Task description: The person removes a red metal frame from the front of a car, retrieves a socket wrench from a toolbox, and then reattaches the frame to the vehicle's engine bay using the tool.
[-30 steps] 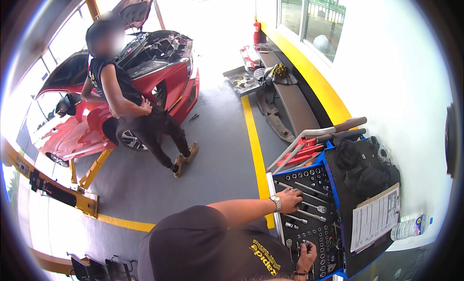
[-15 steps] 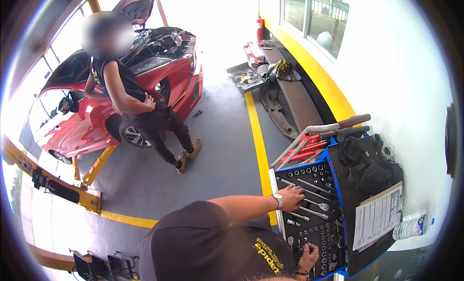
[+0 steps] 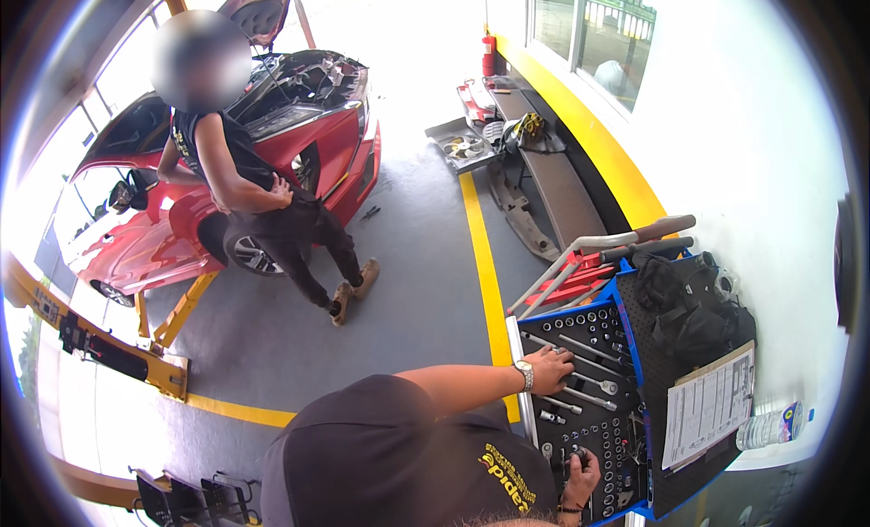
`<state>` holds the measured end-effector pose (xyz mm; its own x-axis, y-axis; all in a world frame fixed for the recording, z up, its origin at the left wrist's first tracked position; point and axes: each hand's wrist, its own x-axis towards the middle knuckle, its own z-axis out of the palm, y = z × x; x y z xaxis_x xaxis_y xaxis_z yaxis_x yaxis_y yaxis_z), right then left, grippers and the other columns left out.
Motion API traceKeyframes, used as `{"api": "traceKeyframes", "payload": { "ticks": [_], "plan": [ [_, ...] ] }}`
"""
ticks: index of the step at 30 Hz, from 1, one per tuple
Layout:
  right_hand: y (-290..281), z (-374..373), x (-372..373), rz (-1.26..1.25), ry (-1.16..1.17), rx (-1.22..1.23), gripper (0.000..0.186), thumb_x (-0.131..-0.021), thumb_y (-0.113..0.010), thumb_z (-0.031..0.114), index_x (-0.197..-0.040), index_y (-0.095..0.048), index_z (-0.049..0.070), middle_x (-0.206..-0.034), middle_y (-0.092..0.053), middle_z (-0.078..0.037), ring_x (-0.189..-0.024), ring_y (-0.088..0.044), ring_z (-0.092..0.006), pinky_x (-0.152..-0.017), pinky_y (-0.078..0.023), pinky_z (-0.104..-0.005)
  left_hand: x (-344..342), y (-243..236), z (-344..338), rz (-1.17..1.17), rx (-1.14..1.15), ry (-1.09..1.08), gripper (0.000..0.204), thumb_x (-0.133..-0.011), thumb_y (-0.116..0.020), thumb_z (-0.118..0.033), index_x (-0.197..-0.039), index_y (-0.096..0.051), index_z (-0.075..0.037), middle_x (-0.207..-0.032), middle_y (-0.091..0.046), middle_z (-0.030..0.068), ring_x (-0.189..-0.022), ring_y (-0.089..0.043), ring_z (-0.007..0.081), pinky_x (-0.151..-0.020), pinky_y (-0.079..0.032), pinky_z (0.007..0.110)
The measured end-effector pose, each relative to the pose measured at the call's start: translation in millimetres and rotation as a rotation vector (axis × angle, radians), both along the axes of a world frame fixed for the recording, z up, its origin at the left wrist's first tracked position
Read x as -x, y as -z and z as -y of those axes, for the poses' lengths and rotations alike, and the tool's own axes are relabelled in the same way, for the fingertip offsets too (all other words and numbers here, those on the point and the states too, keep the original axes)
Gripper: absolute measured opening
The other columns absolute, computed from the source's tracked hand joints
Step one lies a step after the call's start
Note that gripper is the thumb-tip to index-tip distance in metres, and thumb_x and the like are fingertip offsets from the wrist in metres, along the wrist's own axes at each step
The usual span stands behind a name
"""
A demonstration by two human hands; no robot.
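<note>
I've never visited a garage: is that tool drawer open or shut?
Open: the tool drawer shows its sockets and ratchets from above.

The left hand (image 3: 550, 370) had slid slightly farther right over the tool drawer (image 3: 514, 348). The right hand (image 3: 583, 477), lower half a second before, had edged upward in view along the sockets (image 3: 609, 454).

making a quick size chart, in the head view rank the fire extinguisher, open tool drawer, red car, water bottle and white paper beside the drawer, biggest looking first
1. Red car, though partly hidden
2. Open tool drawer
3. White paper
4. Water bottle
5. Fire extinguisher
</note>
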<state>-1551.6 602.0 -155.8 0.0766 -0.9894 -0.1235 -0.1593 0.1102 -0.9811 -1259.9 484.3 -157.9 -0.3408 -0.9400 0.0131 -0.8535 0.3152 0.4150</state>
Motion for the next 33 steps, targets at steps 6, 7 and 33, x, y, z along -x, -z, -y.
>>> {"api": "traceKeyframes", "payload": {
  "ticks": [6,7,33],
  "plan": [
    [0.2,-0.8,0.2,0.014,0.054,-0.058,0.022,-0.091,-0.069,0.011,-0.108,-0.064,-0.004,-0.088,-0.066,-0.005,-0.075,-0.062,-0.0112,-0.07,-0.053,-0.0257,1.3,-0.3,0.1,-0.015,0.016,-0.004,0.041,-0.087,-0.067,-0.034,-0.117,-0.062,-0.006,-0.136,-0.053,0.0167,-0.128,-0.054,0.0316,-0.108,-0.04,0.049],
    [-0.3,-0.5,-0.9,0.014,0.071,-0.051,0.021,-0.091,-0.068,0.009,-0.107,-0.064,-0.004,-0.088,-0.066,-0.005,-0.074,-0.062,-0.0115,-0.07,-0.053,-0.0259,1.7,-1.0,0.6,0.001,0.005,0.002,0.041,-0.087,-0.066,-0.034,-0.118,-0.062,-0.007,-0.138,-0.052,0.0163,-0.129,-0.053,0.0315,-0.109,-0.039,0.048],
    [-24.3,4.7,6.1,-0.294,-0.018,0.026,0.047,-0.093,-0.069,0.039,-0.119,-0.068,0.0,-0.11,-0.072,-0.017,-0.101,-0.069,-0.0278,-0.089,-0.053,-0.0385,5.6,-7.2,14.4,-0.057,-0.022,-0.018,0.046,-0.086,-0.069,-0.029,-0.122,-0.065,0.001,-0.141,-0.054,0.0231,-0.13,-0.05,0.0424,-0.11,-0.041,0.049]
  ]
}}
